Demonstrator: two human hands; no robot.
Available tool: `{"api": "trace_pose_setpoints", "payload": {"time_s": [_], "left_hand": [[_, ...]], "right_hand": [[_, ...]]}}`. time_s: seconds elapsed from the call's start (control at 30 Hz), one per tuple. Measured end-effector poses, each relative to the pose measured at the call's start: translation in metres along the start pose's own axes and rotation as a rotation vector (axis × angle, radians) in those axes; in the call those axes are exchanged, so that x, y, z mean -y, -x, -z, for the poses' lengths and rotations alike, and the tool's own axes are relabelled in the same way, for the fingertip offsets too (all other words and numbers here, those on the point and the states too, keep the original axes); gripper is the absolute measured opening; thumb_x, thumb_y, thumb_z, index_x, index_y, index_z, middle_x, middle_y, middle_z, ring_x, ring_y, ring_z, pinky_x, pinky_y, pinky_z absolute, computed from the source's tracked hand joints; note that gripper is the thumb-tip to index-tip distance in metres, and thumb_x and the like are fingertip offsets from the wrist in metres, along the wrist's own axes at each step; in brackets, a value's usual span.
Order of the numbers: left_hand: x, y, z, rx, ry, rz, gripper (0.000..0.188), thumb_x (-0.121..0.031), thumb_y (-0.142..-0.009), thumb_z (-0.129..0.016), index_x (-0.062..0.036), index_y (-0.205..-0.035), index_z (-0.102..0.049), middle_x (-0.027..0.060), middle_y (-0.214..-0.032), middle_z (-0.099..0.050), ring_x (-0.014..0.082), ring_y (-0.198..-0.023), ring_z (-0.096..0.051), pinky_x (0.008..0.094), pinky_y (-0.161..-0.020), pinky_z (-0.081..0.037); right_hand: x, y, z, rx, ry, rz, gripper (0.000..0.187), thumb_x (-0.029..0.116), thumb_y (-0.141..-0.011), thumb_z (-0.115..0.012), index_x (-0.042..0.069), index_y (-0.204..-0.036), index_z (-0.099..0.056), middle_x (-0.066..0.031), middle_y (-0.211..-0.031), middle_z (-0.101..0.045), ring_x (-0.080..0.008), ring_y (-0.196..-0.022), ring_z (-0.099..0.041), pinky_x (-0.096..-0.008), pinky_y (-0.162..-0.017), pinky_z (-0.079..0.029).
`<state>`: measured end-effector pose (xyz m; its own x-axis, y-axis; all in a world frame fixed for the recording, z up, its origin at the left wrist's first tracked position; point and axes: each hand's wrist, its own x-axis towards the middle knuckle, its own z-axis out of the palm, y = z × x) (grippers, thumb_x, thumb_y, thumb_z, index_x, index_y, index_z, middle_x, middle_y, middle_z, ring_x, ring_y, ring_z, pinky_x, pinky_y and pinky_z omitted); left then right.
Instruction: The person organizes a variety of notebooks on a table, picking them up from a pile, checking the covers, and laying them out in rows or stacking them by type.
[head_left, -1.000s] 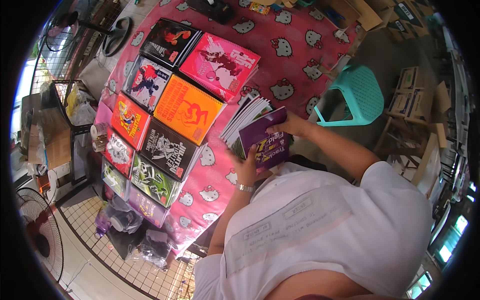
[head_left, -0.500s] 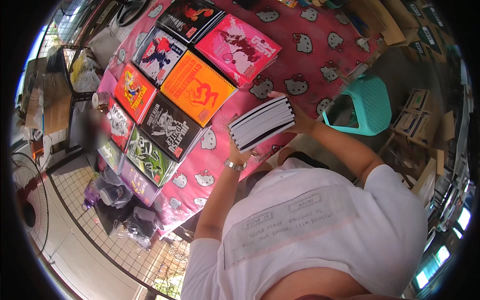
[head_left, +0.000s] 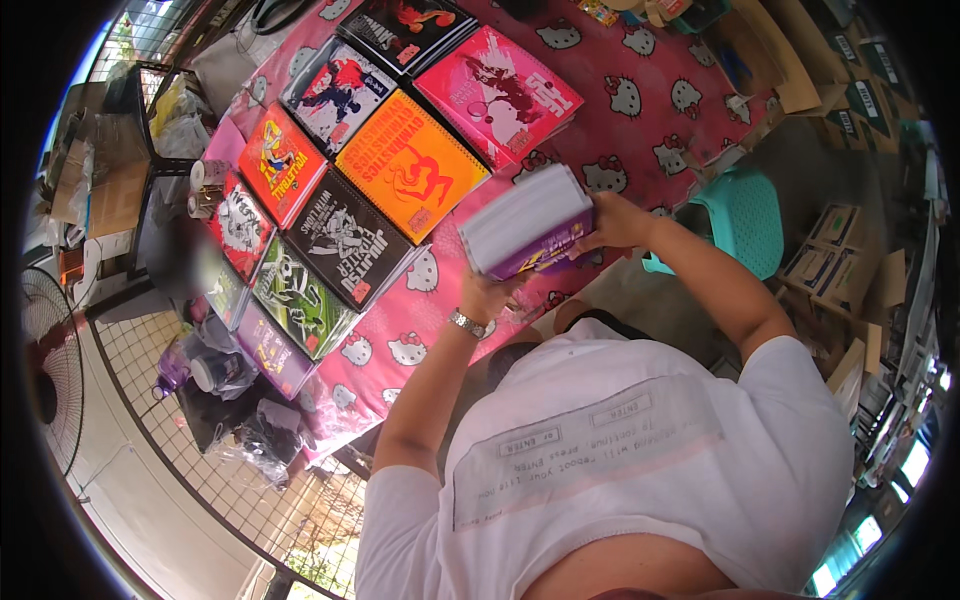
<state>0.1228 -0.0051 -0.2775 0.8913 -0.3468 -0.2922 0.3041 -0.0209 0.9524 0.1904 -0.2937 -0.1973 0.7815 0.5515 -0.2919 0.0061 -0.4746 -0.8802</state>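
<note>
Between my two hands is a stack of notebooks, tilted so that its white page edges face up and a purple cover faces my body. My left hand, with a metal watch at the wrist, grips its lower left end. Around the right end my right hand is closed, fingers along the purple cover. Just left of the stack, spiral notebooks lie in rows on the table: an orange one, a black one, a pink one, a green one and a purple one, among several others.
A pink patterned cloth covers the table. Right of it stand a teal plastic stool and cardboard boxes. Plastic bags and jars crowd the table's left edge, near a wire mesh and a fan.
The stack has turned in my hands: its purple cover, hidden before, now faces me, and the separate page layers show less. My right hand has shifted slightly toward me.
</note>
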Motion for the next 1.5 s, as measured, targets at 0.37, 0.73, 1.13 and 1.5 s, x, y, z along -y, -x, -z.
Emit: {"api": "trace_pose_setpoints", "payload": {"time_s": [0.37,0.73,1.13,1.5], "left_hand": [[0.001,-0.023,-0.047,-0.143,0.130,0.451,0.074,-0.020,-0.071,-0.086,0.0077,-0.124,-0.044,0.0165,-0.115,-0.062,0.0216,-0.103,-0.063,0.0328,-0.090,-0.052],[-0.036,0.050,0.053,-0.031,-0.546,0.325,0.092,-0.047,-0.075,-0.077,0.0062,-0.139,-0.038,0.0281,-0.126,-0.056,0.0383,-0.114,-0.058,0.0430,-0.093,-0.048],[-0.137,0.209,0.331,-0.868,0.080,0.020,0.040,-0.014,-0.090,-0.067,0.0051,-0.124,-0.056,0.0097,-0.107,-0.067,0.0145,-0.090,-0.064,0.0257,-0.077,-0.051],[-0.140,0.066,0.508,-1.060,-0.823,0.127,0.046,-0.031,-0.077,-0.075,0.0010,-0.108,-0.066,0.0243,-0.119,-0.060,0.0333,-0.109,-0.060,0.0391,-0.091,-0.048]], "right_hand": [[-0.080,-0.007,-0.007,0.099,-0.398,-0.554,0.059,0.024,-0.076,-0.078,0.002,-0.122,-0.048,-0.0183,-0.094,-0.065,-0.0264,-0.061,-0.067,-0.0436,-0.037,-0.054],[-0.025,-0.032,-0.001,0.151,-0.099,-0.587,0.059,0.015,-0.065,-0.085,0.003,-0.118,-0.064,-0.0095,-0.111,-0.068,-0.0202,-0.103,-0.062,-0.0358,-0.095,-0.045],[0.165,-0.093,-0.015,0.249,0.742,-0.451,0.041,0.043,-0.072,-0.079,0.005,-0.083,-0.067,-0.0151,-0.083,-0.069,-0.0256,-0.080,-0.068,-0.0393,-0.072,-0.053],[0.275,-0.461,-0.236,-0.375,0.502,-0.009,0.050,0.041,-0.083,-0.068,-0.002,-0.108,-0.062,-0.0190,-0.095,-0.065,-0.0355,-0.092,-0.064,-0.0427,-0.083,-0.052]]}}
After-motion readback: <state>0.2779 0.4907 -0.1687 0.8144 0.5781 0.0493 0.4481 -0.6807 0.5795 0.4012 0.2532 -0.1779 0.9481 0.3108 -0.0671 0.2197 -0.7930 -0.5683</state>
